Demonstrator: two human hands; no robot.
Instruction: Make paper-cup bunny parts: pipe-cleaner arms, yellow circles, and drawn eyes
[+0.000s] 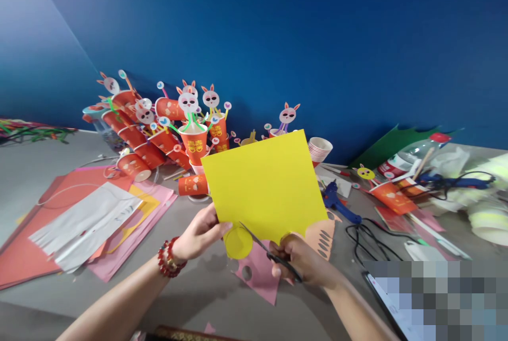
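A sheet of yellow paper is held up over the table, its lower edge cut in curves. My left hand pinches its lower left corner, with a red bead bracelet on the wrist. Beside my left thumb a round yellow piece hangs at the lower edge, partly cut around. In my right hand is a pair of scissors, its blades pointing up and left at the top of the round piece. Under the paper lies pink paper with round holes.
Orange paper cups with rabbit faces crowd the back left. Coloured paper sheets and a white sheet lie left. A blue glue gun, its black cord, a plastic bottle and a phone are on the right. A blue wall stands behind.
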